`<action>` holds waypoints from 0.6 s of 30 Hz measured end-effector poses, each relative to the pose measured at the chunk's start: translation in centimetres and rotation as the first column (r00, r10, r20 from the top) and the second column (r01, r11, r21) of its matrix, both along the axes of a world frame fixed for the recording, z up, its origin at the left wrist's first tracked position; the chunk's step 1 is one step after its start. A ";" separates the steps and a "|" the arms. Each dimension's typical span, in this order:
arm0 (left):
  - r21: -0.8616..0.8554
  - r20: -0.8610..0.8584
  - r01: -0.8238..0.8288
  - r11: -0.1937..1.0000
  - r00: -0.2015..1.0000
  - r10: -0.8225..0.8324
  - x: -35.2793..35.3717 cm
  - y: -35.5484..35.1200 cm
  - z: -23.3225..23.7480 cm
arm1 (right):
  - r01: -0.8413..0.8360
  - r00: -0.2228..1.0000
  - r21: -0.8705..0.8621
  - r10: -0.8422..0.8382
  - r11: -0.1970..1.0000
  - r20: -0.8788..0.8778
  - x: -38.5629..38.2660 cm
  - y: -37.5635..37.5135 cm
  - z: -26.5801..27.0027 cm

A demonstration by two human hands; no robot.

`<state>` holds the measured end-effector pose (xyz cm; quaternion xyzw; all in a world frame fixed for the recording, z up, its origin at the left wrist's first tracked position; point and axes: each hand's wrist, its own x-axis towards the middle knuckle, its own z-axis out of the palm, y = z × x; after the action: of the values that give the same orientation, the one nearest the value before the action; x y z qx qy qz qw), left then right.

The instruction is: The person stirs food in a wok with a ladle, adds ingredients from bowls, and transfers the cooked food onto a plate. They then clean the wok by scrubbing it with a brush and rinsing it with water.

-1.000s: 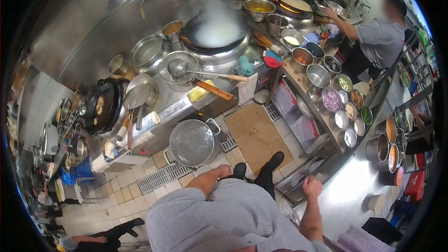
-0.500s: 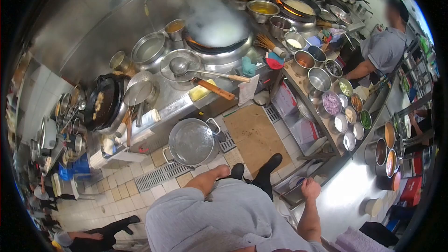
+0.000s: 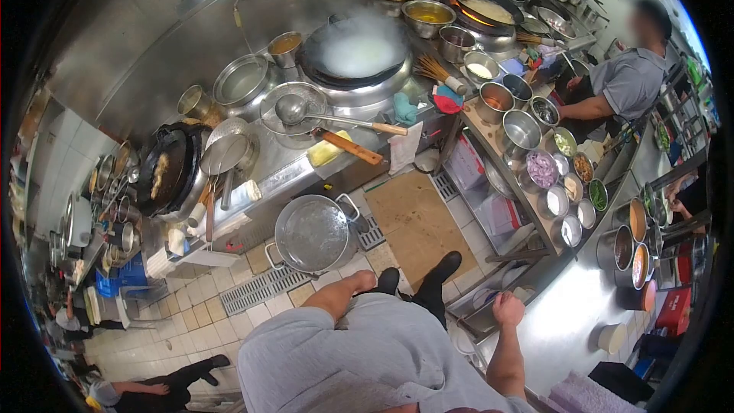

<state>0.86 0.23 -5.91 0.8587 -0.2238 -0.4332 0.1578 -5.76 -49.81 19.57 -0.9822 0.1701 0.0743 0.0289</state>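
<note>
My left hand (image 3: 362,282) hangs low beside my leg, near the large metal pot (image 3: 310,233) on the floor and apart from it. Its fingers are mostly hidden. At the edge of the steel counter (image 3: 562,329) on the right is my right hand (image 3: 508,309), its fingers curled into a fist. Whether anything is inside the fist is hidden. Ahead, a wok (image 3: 352,50) steams on the stove. In front of it, a ladle (image 3: 292,109) lies across a round strainer (image 3: 277,124), beside a wooden-handled tool (image 3: 350,147).
Another wok (image 3: 164,172) stands at the left. Several metal containers, one with chopped onion (image 3: 542,169), line the right-hand shelf. A co-worker (image 3: 631,80) stands at the far right. Cardboard (image 3: 409,210) and a drain grate (image 3: 264,288) lie on the tiled floor.
The flames at the middle wok's rim are gone, and its steam has thinned, showing more of the rim. The co-worker's arm has shifted slightly. My hands have stayed in place.
</note>
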 end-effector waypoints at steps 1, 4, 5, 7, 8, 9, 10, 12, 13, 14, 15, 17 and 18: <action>-0.013 0.010 -0.019 1.000 1.000 0.019 -0.1 0.1 0.1 | -0.002 1.000 -0.001 0.002 1.000 -0.001 0.0 0.0 0.1; -0.067 0.033 -0.056 0.996 0.998 0.059 -0.2 0.2 0.9 | -0.009 1.000 -0.004 0.009 1.000 0.009 0.0 0.1 0.0; -0.086 0.039 -0.066 0.994 0.997 0.069 -0.3 0.2 1.2 | -0.012 1.000 -0.005 0.012 1.000 0.014 -0.1 0.1 0.0; -0.108 0.037 -0.101 0.989 0.994 0.106 -0.4 0.3 1.5 | -0.014 1.000 -0.002 0.014 1.000 0.024 0.0 0.2 0.3; -0.119 0.036 -0.118 0.986 0.992 0.123 -0.4 0.3 1.7 | -0.014 0.999 -0.001 0.014 1.000 0.029 0.0 0.3 0.3; -0.112 0.037 -0.103 0.988 0.993 0.108 -0.3 0.3 1.7 | -0.014 0.999 -0.001 0.014 1.000 0.029 -0.1 0.3 0.3; -0.105 0.037 -0.088 0.990 0.995 0.093 -0.2 0.3 1.8 | -0.013 0.999 -0.001 0.013 1.000 0.029 -0.1 0.3 0.2; -0.119 0.050 -0.068 0.991 0.996 0.075 0.0 0.2 2.0 | -0.015 1.000 -0.003 0.015 1.000 0.027 -0.1 0.1 0.0; -0.138 0.062 -0.063 0.988 0.995 0.072 -0.2 0.3 1.3 | -0.017 1.000 -0.006 0.017 1.000 0.024 0.0 0.0 -0.1; -0.158 0.073 -0.058 0.986 0.995 0.071 -0.3 0.5 0.5 | -0.019 1.000 -0.008 0.020 1.000 0.021 0.0 0.0 -0.1; -0.110 0.057 -0.049 0.993 0.997 0.055 -0.2 0.4 0.6 | -0.015 1.000 -0.001 0.015 1.000 0.017 0.0 0.1 0.0; -0.017 0.024 -0.025 1.000 0.999 0.026 0.1 0.1 0.8 | -0.005 1.000 0.011 0.004 1.000 0.007 0.0 0.2 0.4; -0.019 0.031 0.009 1.000 0.999 -0.009 0.2 0.1 1.4 | 0.000 1.000 0.011 0.000 1.000 0.000 0.0 0.2 0.4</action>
<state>1.10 0.33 -4.54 0.8626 -0.2344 -0.4185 0.1608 -5.72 -49.60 19.96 -0.9820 0.1699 0.0753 0.0344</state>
